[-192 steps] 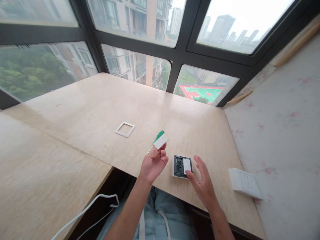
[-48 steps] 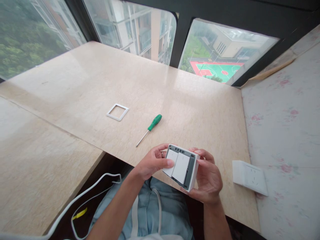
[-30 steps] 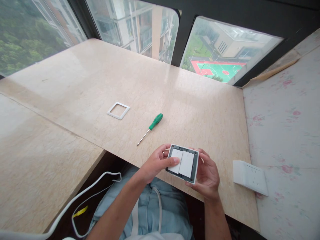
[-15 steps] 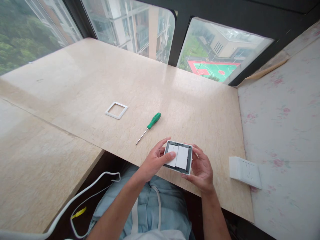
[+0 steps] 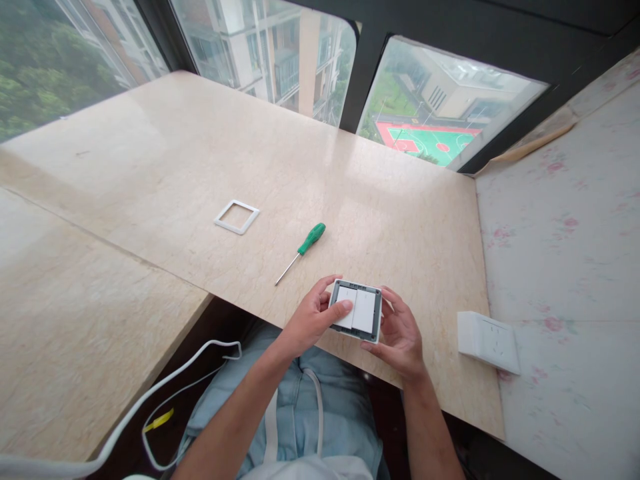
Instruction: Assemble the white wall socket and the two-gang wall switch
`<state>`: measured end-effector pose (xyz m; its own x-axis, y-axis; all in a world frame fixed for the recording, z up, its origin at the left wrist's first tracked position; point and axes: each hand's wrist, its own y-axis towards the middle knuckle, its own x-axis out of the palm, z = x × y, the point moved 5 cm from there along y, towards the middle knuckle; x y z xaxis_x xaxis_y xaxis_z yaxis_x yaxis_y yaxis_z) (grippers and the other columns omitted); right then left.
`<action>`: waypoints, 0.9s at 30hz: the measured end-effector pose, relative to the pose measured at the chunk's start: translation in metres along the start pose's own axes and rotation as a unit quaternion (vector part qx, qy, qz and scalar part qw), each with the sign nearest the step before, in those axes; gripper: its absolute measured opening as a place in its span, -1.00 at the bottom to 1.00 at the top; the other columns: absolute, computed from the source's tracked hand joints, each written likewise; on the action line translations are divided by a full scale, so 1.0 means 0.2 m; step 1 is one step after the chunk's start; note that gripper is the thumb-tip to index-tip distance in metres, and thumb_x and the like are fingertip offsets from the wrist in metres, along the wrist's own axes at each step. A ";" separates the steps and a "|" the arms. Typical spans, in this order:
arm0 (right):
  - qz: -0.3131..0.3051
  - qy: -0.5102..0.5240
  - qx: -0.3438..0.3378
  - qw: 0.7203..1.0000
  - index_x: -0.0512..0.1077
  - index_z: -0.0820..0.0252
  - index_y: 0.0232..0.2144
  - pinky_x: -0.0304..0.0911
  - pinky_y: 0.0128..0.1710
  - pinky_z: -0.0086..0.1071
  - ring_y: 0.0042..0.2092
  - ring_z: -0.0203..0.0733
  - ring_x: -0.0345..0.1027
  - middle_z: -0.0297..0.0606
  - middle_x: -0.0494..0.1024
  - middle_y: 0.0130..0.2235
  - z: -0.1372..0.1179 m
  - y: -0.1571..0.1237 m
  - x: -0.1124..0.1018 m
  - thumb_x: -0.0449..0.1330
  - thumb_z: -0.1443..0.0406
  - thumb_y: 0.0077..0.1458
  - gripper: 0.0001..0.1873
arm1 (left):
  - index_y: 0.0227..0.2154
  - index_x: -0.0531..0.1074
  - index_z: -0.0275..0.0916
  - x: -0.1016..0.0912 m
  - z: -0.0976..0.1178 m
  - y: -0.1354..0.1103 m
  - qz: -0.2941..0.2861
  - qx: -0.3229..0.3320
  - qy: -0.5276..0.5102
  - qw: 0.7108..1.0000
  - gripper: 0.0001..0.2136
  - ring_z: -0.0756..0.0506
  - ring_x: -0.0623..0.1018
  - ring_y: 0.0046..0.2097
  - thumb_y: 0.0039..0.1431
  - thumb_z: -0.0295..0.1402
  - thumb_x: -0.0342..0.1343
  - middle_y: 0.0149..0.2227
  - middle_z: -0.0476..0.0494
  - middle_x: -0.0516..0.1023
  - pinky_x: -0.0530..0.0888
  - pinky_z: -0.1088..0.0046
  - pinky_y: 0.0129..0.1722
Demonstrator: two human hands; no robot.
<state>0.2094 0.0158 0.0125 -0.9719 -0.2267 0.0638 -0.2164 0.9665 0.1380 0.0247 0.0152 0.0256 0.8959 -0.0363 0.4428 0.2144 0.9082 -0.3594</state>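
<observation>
Between my two hands is a light switch (image 5: 365,312) with two white rockers, a grey inner frame and a white box edge. My left hand (image 5: 314,316) grips its left side, the thumb lying on the left rocker. Fingers of my right hand (image 5: 403,335) close around the right side and lower right corner. Beyond the hands, a screwdriver (image 5: 312,238) with a green handle lies on the beige countertop (image 5: 390,220). Farther left on the same surface rests a white square cover frame (image 5: 242,231).
A white wall socket box (image 5: 493,341) sits at the right, against the flowered wall (image 5: 555,267). Dark window frames (image 5: 367,80) border the far edge. At the lower left, a white cable (image 5: 145,400) with a yellow tag (image 5: 160,420) hangs beside the counter edge.
The view has shifted slightly. Both hands keep hold of the light switch, which is tilted a little differently; the left thumb stays on the left rocker.
</observation>
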 end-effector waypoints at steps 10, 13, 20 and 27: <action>0.025 0.011 0.012 1.000 0.32 -0.06 0.21 0.47 0.02 -0.09 0.25 0.10 0.32 -0.10 0.41 0.21 0.01 0.01 0.00 0.56 0.30 -0.22 -0.07 | 0.41 0.04 -0.05 -0.02 -0.04 0.00 0.011 0.006 0.086 0.996 -0.24 -0.15 0.55 -0.12 0.23 -0.01 0.18 0.02 -0.23 0.46 0.54 0.29 -0.18; 0.043 0.001 -0.011 0.999 0.36 -0.05 0.17 0.46 0.04 -0.11 0.24 0.09 0.32 -0.11 0.35 0.25 -0.01 0.01 -0.01 0.55 0.30 -0.23 -0.12 | 0.34 0.23 -0.05 -0.02 0.01 -0.01 0.024 0.102 0.223 0.969 -0.43 -0.20 0.48 0.05 0.33 -0.04 0.07 0.19 -0.26 0.33 0.48 0.18 0.05; 0.062 -0.026 -0.064 0.996 0.40 -0.04 0.14 0.47 0.02 -0.12 0.24 0.11 0.31 -0.09 0.29 0.26 -0.05 0.02 -0.01 0.54 0.30 -0.23 -0.15 | 0.23 0.42 -0.08 -0.01 0.05 -0.03 0.045 0.223 0.348 0.910 -0.44 -0.19 0.41 -0.03 0.27 0.08 0.07 0.04 -0.24 0.35 0.38 0.19 0.11; 0.043 -0.028 -0.060 0.997 0.37 -0.06 0.17 0.47 0.02 -0.09 0.26 0.12 0.28 -0.07 0.27 0.27 -0.05 0.01 -0.01 0.54 0.32 -0.22 -0.13 | 0.23 0.41 -0.14 -0.05 0.11 0.02 -0.084 0.187 0.372 0.905 -0.21 -0.08 0.38 -0.32 -0.07 0.06 0.40 -0.29 -0.07 0.44 0.40 0.40 -0.26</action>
<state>0.2123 0.0163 0.0217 -0.9908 -0.1328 0.0252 -0.1222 0.9600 0.2520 0.0079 0.0279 0.0377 0.9070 -0.3303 -0.2611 0.3490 0.9367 0.0273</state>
